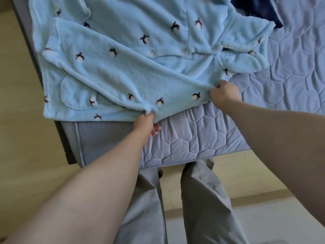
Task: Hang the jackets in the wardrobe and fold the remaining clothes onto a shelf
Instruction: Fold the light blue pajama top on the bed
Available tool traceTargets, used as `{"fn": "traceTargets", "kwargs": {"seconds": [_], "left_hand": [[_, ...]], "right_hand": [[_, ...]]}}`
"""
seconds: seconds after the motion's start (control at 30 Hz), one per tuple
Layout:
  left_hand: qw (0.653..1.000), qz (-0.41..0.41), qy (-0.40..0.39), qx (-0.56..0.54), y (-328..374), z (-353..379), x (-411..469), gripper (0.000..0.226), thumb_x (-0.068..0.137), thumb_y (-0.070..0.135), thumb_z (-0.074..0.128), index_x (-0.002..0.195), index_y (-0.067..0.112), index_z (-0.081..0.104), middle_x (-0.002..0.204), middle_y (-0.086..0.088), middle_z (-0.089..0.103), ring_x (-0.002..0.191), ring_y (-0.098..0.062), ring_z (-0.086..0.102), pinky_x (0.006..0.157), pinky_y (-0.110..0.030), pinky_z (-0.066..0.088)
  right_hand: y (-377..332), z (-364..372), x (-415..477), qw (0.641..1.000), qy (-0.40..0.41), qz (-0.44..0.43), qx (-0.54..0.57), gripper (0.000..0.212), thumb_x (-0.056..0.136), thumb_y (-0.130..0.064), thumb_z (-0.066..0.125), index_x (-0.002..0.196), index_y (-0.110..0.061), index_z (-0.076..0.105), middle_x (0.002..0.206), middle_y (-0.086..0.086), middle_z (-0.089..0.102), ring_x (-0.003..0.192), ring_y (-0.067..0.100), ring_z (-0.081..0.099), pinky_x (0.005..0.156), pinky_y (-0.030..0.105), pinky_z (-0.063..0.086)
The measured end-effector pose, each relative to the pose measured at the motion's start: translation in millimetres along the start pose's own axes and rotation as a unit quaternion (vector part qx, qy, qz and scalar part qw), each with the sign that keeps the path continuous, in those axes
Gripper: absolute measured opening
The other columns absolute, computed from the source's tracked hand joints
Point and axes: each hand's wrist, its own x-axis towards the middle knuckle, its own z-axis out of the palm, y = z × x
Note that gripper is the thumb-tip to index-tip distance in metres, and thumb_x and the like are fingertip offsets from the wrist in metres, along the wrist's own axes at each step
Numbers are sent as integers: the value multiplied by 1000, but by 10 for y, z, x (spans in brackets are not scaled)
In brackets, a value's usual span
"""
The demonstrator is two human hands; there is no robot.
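Note:
A light blue fleece garment with small dark-and-white motifs lies spread on the quilted bed, a sleeve folded across its front. My left hand pinches the garment's near hem at the middle. My right hand grips the same hem further right, near the collar-like flaps. Both arms reach forward from the bed's near edge. The fabric between my hands is pulled into a taut fold.
A dark navy piece of clothing lies at the far right of the bed. The bed's dark frame shows at the left corner. Pale wooden floor runs left of and below the bed. My grey trousers stand against the mattress edge.

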Motion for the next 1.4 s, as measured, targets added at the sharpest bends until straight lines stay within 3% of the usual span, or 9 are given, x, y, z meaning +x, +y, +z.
{"fn": "traceTargets", "kwargs": {"seconds": [0.17, 0.4, 0.63, 0.7, 0.8, 0.97, 1.1, 1.2, 1.4], "left_hand": [[996, -78, 16, -49, -6, -13, 30, 15, 96, 26, 63, 95, 12, 63, 82, -5, 68, 57, -16, 64, 51, -27, 53], [993, -102, 50, -33, -112, -79, -80, 14, 93, 19, 65, 94, 6, 61, 75, -9, 66, 53, -16, 61, 49, -26, 52], [978, -197, -60, -27, 4, -223, -328, 21, 98, 23, 61, 109, 6, 59, 92, -8, 64, 71, -21, 66, 63, -33, 54], [978, -194, -64, 37, 207, -286, -388, 25, 95, 28, 63, 108, 7, 59, 79, -8, 68, 63, -20, 67, 60, -30, 53], [963, -138, 17, 231, 663, -334, -451, 24, 90, 29, 60, 97, 6, 61, 53, -8, 58, 49, -22, 57, 54, -26, 46], [889, 107, 153, 418, 1787, -115, -287, 27, 84, 26, 54, 98, 7, 67, 83, -11, 71, 70, -28, 67, 54, -26, 46], [887, 267, 107, 361, 2542, 460, -195, 20, 84, 22, 58, 100, 12, 65, 92, -10, 73, 89, -31, 72, 74, -35, 59], [907, 327, 18, 263, 2808, 827, -202, 24, 83, 12, 63, 104, 24, 62, 107, -3, 70, 95, -29, 70, 84, -40, 60], [939, 314, -44, 136, 3084, 1150, -181, 36, 88, -1, 54, 115, 22, 58, 106, 1, 70, 77, -21, 67, 60, -27, 50]], "right_hand": [[49, 76, -24, 997, -11, 68, 24, 14, 83, -10, 49, 95, -7, 56, 92, 6, 53, 81, 26, 51, 68, 29, 38], [101, 103, -119, 995, -19, 90, -27, 11, 79, -14, 51, 89, -10, 55, 91, 7, 52, 70, 26, 54, 53, 26, 37], [63, 110, -176, 988, -86, 75, -109, 14, 86, -23, 54, 82, -10, 52, 85, 6, 52, 66, 20, 52, 48, 26, 36], [-26, -5, -145, 983, -92, 58, -147, 15, 87, -23, 53, 84, -8, 53, 86, 6, 55, 68, 20, 52, 52, 28, 40], [-196, -261, -46, 987, -35, 34, -150, 13, 86, -22, 52, 93, -11, 51, 96, 8, 56, 87, 30, 56, 71, 35, 46], [-737, -756, 457, 996, 67, -7, 60, 17, 79, -26, 50, 90, -14, 54, 92, 6, 60, 85, 28, 56, 69, 32, 42], [-1188, -1087, 838, 968, 104, -33, 225, 22, 78, -34, 54, 70, -28, 35, 73, -4, 43, 71, 20, 40, 62, 28, 34], [-1439, -1202, 1077, 933, 103, -29, 344, 12, 80, -32, 59, 80, -23, 51, 74, -4, 47, 66, 17, 42, 58, 27, 35], [-1786, -1443, 1485, 910, -2, -2, 414, 47, 90, -49, 66, 124, -18, 58, 90, -9, 56, 97, 18, 56, 84, 28, 42]]}}
